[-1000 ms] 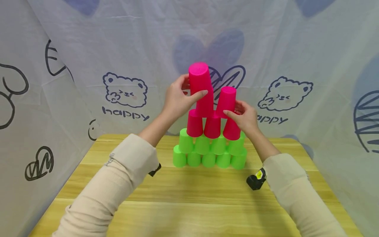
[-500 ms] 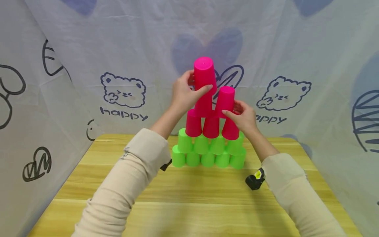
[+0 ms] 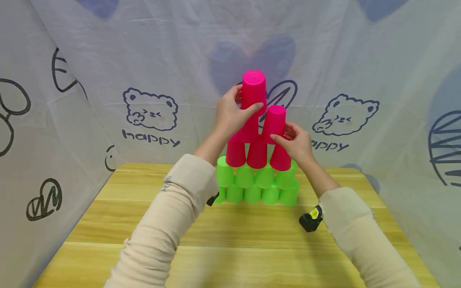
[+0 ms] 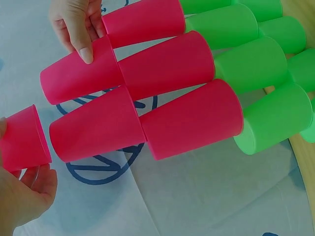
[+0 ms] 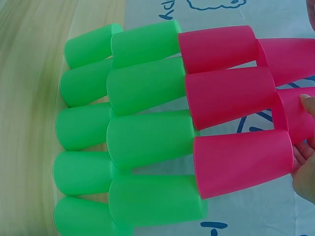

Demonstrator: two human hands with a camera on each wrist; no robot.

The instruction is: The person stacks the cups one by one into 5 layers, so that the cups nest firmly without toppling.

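My left hand [image 3: 230, 114] grips a pink cup [image 3: 253, 90], mouth down, with thumb and fingers at its sides. In the left wrist view a small gap separates this cup [image 4: 24, 140] from the pink cup [image 4: 98, 123] below it. My right hand [image 3: 299, 144] pinches the lower part of the right pink cup [image 3: 275, 120] in the two-cup tier. Under that tier stands a row of three pink cups [image 3: 257, 154]. Two rows of upside-down green cups [image 3: 245, 176] form the base, seen side-on in the right wrist view as green cups [image 5: 150, 137].
The pyramid stands near the back of a wooden table [image 3: 223, 256]. Behind it hangs a pale cloth [image 3: 201, 52] printed with bears and hearts, which also lines both sides. Black wrist cameras, such as the right camera [image 3: 310, 219], sit beside the sleeves.
My left hand has carried its pink cup to the right, from over the tier's left cup toward the middle of the two-cup tier. The right hand has stayed on its cup.
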